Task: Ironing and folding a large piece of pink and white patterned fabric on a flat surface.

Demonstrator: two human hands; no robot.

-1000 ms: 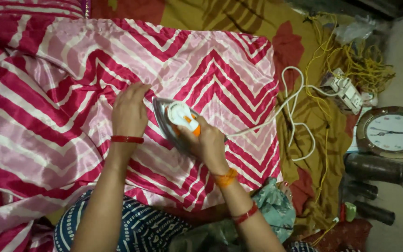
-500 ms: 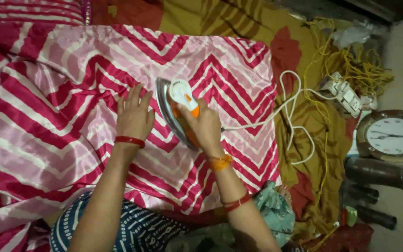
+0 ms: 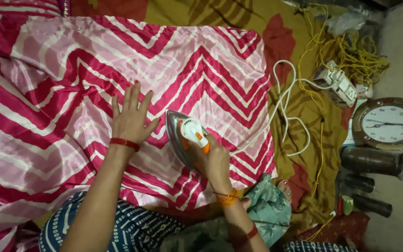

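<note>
Flat, left hand [image 3: 130, 122] spread on striped cloth [image 3: 201, 70], right hand [image 3: 216, 161] wrapped around iron [image 3: 185, 140]

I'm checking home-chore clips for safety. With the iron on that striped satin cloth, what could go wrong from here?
1. The left hand lies flat on the pink zigzag cloth close beside the iron; a sideways slip could burn a finger.
2. The cloth looks thin and glossy, so the iron held by the right hand might scorch it if it lingers.
3. The white cord loops loosely beside the cloth toward the power strip and could snag.
</note>
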